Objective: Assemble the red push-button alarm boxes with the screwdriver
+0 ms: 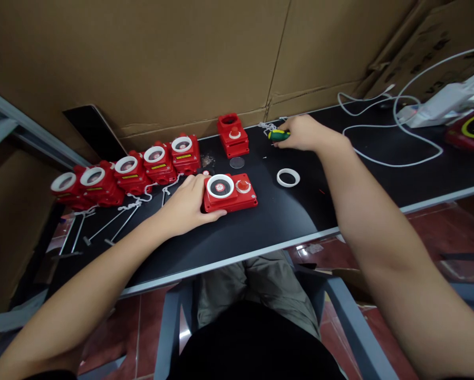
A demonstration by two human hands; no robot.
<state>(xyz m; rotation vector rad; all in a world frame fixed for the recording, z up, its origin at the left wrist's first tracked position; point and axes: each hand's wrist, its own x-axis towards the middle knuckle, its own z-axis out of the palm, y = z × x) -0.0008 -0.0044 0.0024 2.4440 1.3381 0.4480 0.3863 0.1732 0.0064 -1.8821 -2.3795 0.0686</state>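
Note:
My left hand (185,206) is wrapped round the left end of a red alarm box (231,205) on the black table, its thumb along the front edge. The box has a white ring around a dark round window and a red button beside it. At the back of the table my right hand (302,132) has its fingers closed on the green and yellow handle of a screwdriver (279,135); the shaft cannot be made out. A loose white ring (288,178) lies between my hands. Behind the held box are a clear disc (237,162) and another red box (233,135) without a white ring.
Several red alarm boxes (128,174) stand in a row at the left, with cords and small metal hammers (110,224) in front. A dark tablet (94,132) leans on the cardboard wall (173,58). A white cable (398,126) loops over the right side.

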